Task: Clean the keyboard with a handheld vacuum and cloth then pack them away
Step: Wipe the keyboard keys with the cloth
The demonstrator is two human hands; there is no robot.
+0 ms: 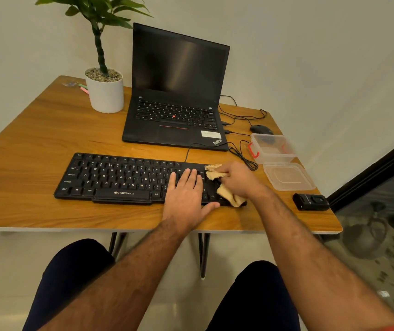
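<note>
While the head view looks down over a wooden counter (35, 144), a black keyboard (119, 177) lies along its near edge, cable running back toward an open black laptop (176, 96) w/ dark screen.

Left hand (186, 197): flat on the right portion of the keyboard, fingers straight and pressing on the keys, thumb off the front edge. Grip slack, holding nothing.

Right hand (236, 177): fingers curled round a tan cloth (229, 194), bunched over the keyboard's far-right end. One corner of cloth sticks out above the knuckles, another hangs below the hand at the keyboard's front-right corner.

Containers, right side of counter: clear plastic box (273, 149) w/ red clip latches, open top; nothing plainly inside, dark shape seen through its wall appears to be the mouse behind it. Clear lid (289, 176) lies flat just in front of the box, apart from it, nothing on it.

Small black handheld vacuum (310, 201) lies on the counter near the right front corner, just in front of the lid, untouched.

Other items: black mouse (261, 129) behind the box, cables looped beside the laptop. White pot (106, 94) w/ pebbles and a green plant stands left of the laptop; pink and green markers (83, 88) behind it at the back-left corner.
</note>
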